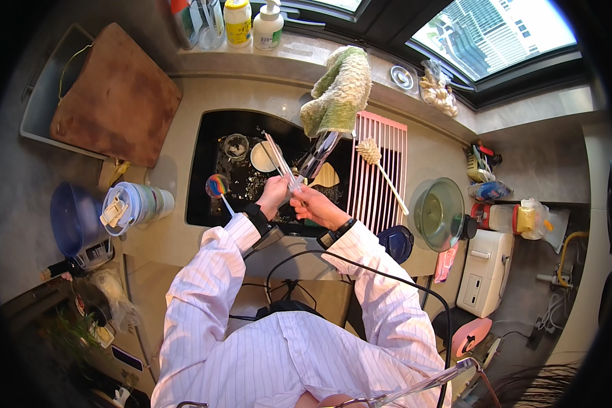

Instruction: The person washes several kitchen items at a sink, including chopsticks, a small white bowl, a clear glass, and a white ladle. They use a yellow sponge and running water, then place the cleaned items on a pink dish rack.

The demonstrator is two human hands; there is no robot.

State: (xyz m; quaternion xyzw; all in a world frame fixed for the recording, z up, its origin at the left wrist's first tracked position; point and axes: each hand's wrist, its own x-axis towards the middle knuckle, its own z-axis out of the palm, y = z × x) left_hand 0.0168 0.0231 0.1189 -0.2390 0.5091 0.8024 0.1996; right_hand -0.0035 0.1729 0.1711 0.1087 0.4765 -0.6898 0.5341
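Note:
My left hand (274,195) grips a bundle of thin sticks (279,153), perhaps chopsticks, pointing up and away over the black sink (197,168). Beside it, my right hand (317,208) pinches the near end of the bundle; the exact contact there is too small to tell. In the sink below are a white bowl (261,159), a glass jar (236,147) and a wooden spatula (327,175). A dark, shiny faucet (320,155) rises just beyond my hands, with a green and cream towel (339,92) draped over it.
A pink slatted drying rack (378,204) spans the sink's right side, bearing a long-handled brush (369,151). Right of it stands a green translucent bowl (441,214). At left are a lidded tumbler (145,204) and a wooden cutting board (117,97). A black cable (357,261) crosses my right sleeve.

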